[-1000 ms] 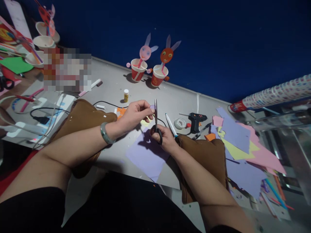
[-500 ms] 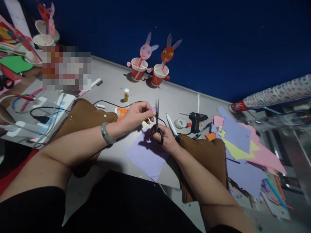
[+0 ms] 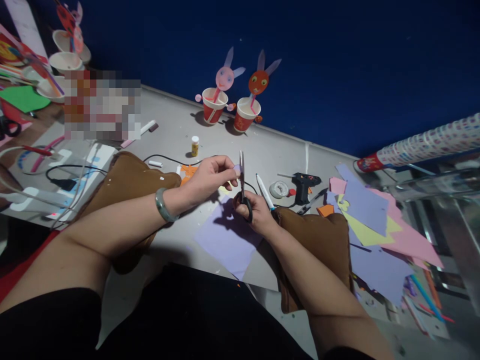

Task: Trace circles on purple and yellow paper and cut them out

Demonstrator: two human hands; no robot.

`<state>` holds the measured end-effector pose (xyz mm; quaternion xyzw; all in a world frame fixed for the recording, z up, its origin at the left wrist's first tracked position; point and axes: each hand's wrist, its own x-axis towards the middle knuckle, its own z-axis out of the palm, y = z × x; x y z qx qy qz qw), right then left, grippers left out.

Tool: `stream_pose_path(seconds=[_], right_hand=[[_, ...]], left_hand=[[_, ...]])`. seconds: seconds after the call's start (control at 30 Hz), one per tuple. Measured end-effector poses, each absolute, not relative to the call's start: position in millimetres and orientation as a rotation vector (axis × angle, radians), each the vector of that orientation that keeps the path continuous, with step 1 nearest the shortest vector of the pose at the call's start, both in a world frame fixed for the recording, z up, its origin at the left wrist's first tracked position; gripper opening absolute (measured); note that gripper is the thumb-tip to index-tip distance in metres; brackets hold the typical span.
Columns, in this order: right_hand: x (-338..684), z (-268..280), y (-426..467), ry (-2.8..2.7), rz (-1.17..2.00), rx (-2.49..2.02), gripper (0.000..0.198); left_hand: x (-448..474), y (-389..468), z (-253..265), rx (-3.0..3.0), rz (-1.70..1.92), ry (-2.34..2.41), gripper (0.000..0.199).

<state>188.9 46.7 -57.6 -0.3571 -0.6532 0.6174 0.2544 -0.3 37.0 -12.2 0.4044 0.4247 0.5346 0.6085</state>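
Observation:
My right hand point(image 3: 255, 212) is wrapped round the black handles of a pair of scissors point(image 3: 242, 175), whose blades point up and away from me. The blades look nearly closed now. In a pinch between thumb and fingers, my left hand point(image 3: 215, 177) holds a small piece of purple paper point(image 3: 237, 170) right beside the blades. Its outline is mostly hidden by the fingertips. Below both hands a larger purple sheet point(image 3: 225, 245) lies on the table, with the hands' shadow across it.
Two paper-cup rabbits point(image 3: 213, 107) stand by the blue wall. A small bottle point(image 3: 195, 146), a marker point(image 3: 264, 191), a roll of tape point(image 3: 279, 189) and a glue gun point(image 3: 303, 187) lie around. Brown cushions point(image 3: 315, 240) flank my arms. Coloured paper point(image 3: 369, 215) is heaped at right.
The scissor blades have come closer together beside the small purple piece. Both hands stay almost in the same place.

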Motion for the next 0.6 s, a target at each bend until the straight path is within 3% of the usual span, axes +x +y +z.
stream_pose_path(seconds=[0.6], right_hand=[[188.8, -56.8, 47.1, -1.767, 1.673, -0.966, 0.065]], left_hand=[[-0.1, 40.1, -13.0, 0.880, 1.253, 1.001, 0.024]])
